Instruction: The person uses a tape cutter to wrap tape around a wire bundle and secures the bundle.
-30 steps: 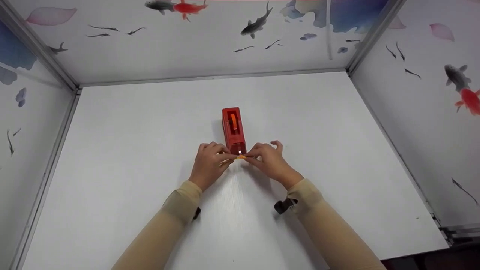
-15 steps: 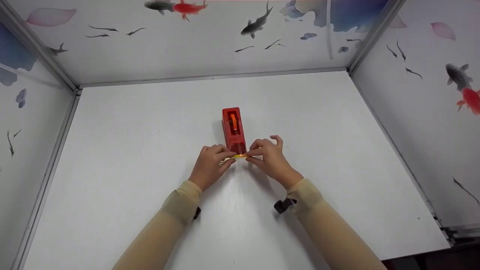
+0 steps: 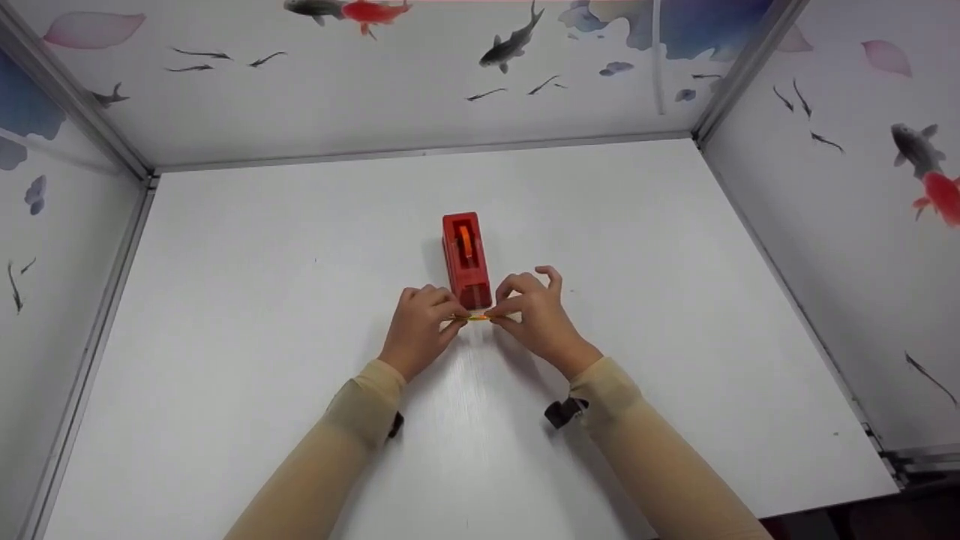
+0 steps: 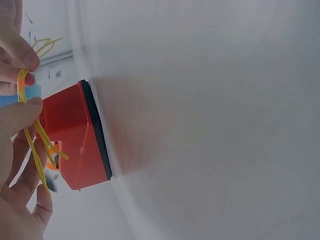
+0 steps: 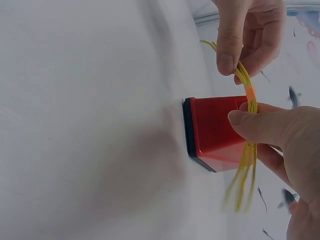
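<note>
Both hands meet in front of a red tape dispenser (image 3: 472, 276) in the head view, pinching a thin bundle of yellow cords (image 5: 243, 75) between them. My left hand (image 3: 417, 331) holds one part between thumb and fingers, and my right hand (image 3: 543, 324) grips the other close by. An orange band (image 5: 250, 93) lies round the cords between the two grips. Loose cord ends fan out past the right thumb in the right wrist view; others stick out beyond the left fingers. The dispenser's dark base (image 4: 97, 130) rests on the table.
The white table (image 3: 300, 225) spreads round the hands, with printed panels (image 3: 420, 97) along its back and sides. An orange tape core (image 3: 466, 241) sits inside the dispenser. Black camera mounts (image 3: 564, 412) hang at the wrists.
The cord bundle first sits right at the dispenser's front end, with a shiny spot beside it; now it is slightly nearer the person. The right fingers have shifted a little. The dispenser stays put.
</note>
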The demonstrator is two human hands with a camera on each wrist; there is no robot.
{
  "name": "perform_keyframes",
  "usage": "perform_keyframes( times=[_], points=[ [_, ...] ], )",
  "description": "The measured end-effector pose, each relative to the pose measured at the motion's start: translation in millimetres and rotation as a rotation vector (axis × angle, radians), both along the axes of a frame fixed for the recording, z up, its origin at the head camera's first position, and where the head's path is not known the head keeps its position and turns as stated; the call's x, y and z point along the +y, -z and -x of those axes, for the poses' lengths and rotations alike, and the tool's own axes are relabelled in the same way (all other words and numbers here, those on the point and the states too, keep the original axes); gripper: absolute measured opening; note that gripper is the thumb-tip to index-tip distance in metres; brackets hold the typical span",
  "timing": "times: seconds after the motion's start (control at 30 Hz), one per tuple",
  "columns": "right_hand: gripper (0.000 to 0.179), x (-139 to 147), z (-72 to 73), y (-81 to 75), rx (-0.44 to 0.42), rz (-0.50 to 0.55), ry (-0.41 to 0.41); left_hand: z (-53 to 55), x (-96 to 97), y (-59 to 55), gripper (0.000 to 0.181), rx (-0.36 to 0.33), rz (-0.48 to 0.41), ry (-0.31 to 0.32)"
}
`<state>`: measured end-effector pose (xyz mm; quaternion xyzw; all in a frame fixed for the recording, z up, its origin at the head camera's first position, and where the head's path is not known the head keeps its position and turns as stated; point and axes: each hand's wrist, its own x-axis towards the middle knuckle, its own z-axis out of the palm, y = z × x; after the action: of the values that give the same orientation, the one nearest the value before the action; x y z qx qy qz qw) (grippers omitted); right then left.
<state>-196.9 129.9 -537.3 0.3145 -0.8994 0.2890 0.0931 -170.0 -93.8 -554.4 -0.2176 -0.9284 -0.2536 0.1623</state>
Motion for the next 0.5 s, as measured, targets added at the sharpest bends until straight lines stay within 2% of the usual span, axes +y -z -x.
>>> perform_keyframes(
  times=[0.13,0.3,0.4,0.5],
  points=[
    [0.005,-0.8,-0.4,0.3,0.060,-0.026,-0.003,-0.5,-0.6,-3.2,0.013,-0.012,-0.003,0.003],
    [0.007,0.1,0.1,-0.1,0.116,-0.031,0.001,0.7,-1.1,-6.0,0.022,-0.081,0.037,0.019],
    [0.010,0.1,0.2,-0.9,0.117,-0.037,0.011,2.1,-1.2,-6.3,0.025,-0.117,0.067,0.026],
    [0.011,-0.6,-0.4,-2.1,0.111,-0.056,0.025,3.0,-1.3,-6.9,0.022,-0.124,0.080,0.023]
  ],
)
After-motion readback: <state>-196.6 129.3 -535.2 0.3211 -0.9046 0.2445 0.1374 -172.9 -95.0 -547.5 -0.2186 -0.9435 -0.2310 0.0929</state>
